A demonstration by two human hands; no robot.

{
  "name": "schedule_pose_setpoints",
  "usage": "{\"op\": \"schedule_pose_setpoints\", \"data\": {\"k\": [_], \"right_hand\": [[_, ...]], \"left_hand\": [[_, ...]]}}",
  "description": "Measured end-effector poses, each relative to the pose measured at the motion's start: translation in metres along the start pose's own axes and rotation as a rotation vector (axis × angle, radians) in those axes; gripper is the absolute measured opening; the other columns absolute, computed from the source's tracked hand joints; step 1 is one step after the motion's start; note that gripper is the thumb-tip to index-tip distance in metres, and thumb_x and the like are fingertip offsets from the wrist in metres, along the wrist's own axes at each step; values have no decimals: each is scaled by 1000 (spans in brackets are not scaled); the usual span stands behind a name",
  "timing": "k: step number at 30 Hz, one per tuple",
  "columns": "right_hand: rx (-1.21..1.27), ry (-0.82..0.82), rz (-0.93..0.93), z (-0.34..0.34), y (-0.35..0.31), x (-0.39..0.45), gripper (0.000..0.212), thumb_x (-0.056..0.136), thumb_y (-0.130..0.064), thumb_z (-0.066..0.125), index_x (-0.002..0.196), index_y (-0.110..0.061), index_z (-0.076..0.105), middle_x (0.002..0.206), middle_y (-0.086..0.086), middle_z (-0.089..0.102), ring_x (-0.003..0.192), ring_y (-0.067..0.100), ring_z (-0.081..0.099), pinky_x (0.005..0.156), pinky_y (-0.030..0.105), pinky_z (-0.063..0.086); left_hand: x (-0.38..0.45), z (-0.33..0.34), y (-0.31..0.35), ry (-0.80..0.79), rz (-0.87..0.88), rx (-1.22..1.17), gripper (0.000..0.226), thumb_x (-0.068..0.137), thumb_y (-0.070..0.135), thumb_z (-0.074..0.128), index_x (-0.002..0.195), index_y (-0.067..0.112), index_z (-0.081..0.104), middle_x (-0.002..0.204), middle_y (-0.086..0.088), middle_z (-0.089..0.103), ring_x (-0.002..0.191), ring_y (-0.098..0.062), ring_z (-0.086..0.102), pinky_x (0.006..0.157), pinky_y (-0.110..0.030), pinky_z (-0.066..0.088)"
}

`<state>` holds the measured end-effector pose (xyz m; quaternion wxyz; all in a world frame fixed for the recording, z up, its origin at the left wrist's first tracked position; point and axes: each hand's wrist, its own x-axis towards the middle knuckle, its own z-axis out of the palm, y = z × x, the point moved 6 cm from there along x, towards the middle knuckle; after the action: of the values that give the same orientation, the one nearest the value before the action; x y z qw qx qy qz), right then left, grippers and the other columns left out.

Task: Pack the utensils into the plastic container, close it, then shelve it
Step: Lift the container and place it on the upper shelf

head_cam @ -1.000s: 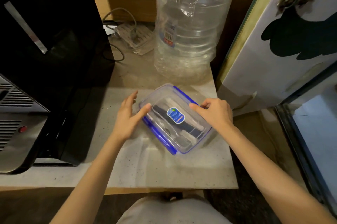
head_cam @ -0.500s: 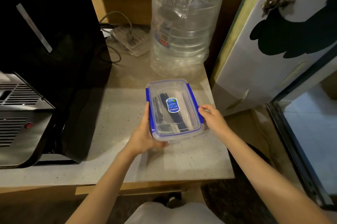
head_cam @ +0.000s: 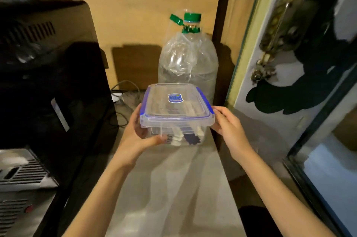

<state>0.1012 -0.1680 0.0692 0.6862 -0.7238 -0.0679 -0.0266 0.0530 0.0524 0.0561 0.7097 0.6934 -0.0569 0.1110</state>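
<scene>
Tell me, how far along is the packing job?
Packing looks done: utensils lie inside the clear plastic container, and its blue-trimmed lid sits on top. In hand: the left hand and right hand hold it above the counter. Left: shelving it.

The plastic container (head_cam: 176, 113), utensils (head_cam: 183, 137) inside, sits between the left hand (head_cam: 138, 136) and right hand (head_cam: 229, 130) above the counter (head_cam: 173, 188), with a large bottle (head_cam: 188, 66) behind and a dark appliance (head_cam: 52, 82) at left.
</scene>
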Motion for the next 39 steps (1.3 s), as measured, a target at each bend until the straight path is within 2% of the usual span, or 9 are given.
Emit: {"op": "schedule_pose_setpoints", "data": {"k": [4,7,9,12,16,21,25,30,39], "right_hand": [[46,10,-235,-1,-77,16,24,99,-16,41,98,-32,58,96,-13,65,82,-6,64,77,15,52],[53,3,-370,-4,-131,23,16,92,-36,44,99,-40,58,99,-16,65,84,-7,63,84,22,48],[60,-16,-433,-4,-163,27,33,78,-49,45,107,-38,57,102,-17,64,91,-6,62,85,19,48],[32,-59,-520,-2,-204,34,62,72,-55,54,126,-25,50,109,-14,64,98,-5,61,81,12,51],[-72,-48,-609,0,-251,47,88,60,-54,71,136,-23,40,120,-9,62,107,2,60,85,21,53],[-86,-8,-728,-4,-305,65,86,60,-42,81,133,-24,40,126,3,61,113,14,59,89,28,53],[-34,6,-797,-12,-349,77,85,56,-43,73,131,-17,44,121,5,64,110,15,62,87,26,52],[-61,54,-868,-22,-401,89,88,56,-50,72,133,-16,44,118,5,66,105,16,64,95,35,50],[-114,169,-900,-46,-456,127,53,82,-40,66,126,-18,49,114,0,62,109,19,60,97,39,50]], "left_hand": [[27,6,68,25,165,-3,75,66,-15,71,133,9,44,105,6,67,84,10,67,67,-6,54],[47,6,113,14,285,-14,84,49,12,89,124,11,53,102,4,74,91,-2,70,71,-13,56],[62,4,138,22,303,-30,82,36,29,91,112,20,61,96,9,77,91,-7,71,68,-14,56],[82,3,177,33,366,-49,61,43,24,81,102,23,65,90,11,78,87,-7,72,68,-15,58],[105,9,232,-20,408,-44,55,45,10,84,94,24,64,81,15,78,80,-1,72,76,-18,56],[127,13,291,-19,459,-14,57,44,37,78,99,28,64,94,7,73,100,-17,65,93,-33,49],[138,22,337,-39,556,16,47,54,28,77,98,22,64,85,7,75,94,-16,68,84,-28,52],[163,30,389,-72,575,-27,55,54,30,78,103,13,61,103,-5,71,89,-13,72,78,-22,59],[223,53,448,-111,566,5,76,53,37,76,119,5,55,111,-8,68,93,-16,70,72,-20,59]]}}
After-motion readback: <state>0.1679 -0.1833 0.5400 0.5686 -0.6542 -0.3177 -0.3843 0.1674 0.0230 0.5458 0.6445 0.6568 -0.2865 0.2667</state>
